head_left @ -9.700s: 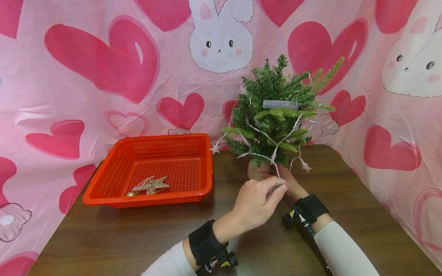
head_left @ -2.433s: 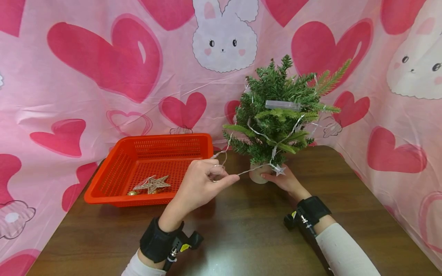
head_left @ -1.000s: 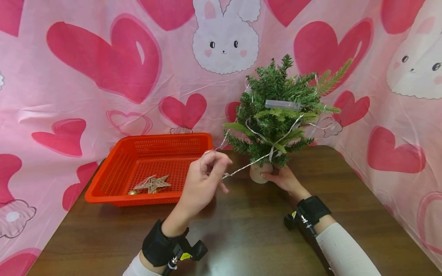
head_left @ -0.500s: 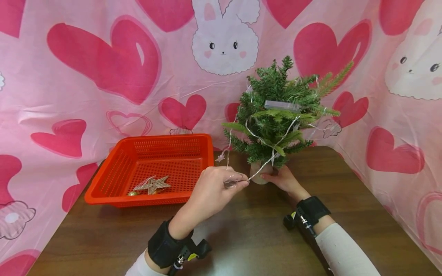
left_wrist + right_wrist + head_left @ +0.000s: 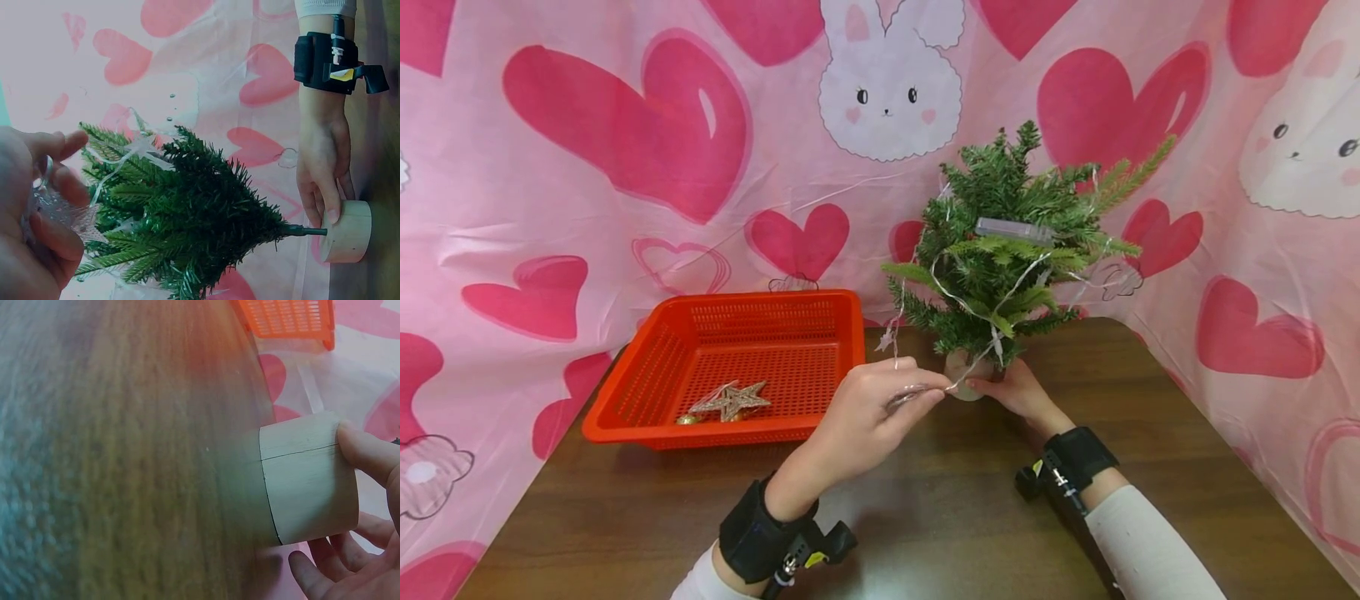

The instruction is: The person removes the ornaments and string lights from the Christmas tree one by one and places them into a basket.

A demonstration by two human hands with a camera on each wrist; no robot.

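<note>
Room: pink cloth (image 5: 580,242) behind and at both sides, printed with hearts and rabbits; nothing past it shows. Surface: dark brown wood-grain table (image 5: 970,517), glossy near the front, back edge close to the cloth. Tree (image 5: 992,283) stands upright toward the back right of the table. Tipping looks the main risk: top wide and bushy, base (image 5: 309,481) small, so a hard pull on the wire could drag it over if the right hand lets go. Basket (image 5: 850,400), red mesh, sits left of the tree; a swinging left arm could knock its near right corner. Right hand (image 5: 1018,387) holds the base, thumb on one side, fingers round the other; grip looks light, some fingers loose, so the base could slide or turn. Left hand (image 5: 868,417) has a narrow pinch on the lights (image 5: 973,367), wire taut-ish from fingertips to low branches, clear bunch gathered in the palm in the left wrist view. That bunch could knot or slip out; loops look loosely draped, so tugging could pull them off twigs. Clear box (image 5: 1013,229) rests among front branches; could drop if its wire gets yanked, can't tell how it's fixed. Star (image 5: 736,402) lies in the basket; gold ball (image 5: 687,419) beside it.
</note>
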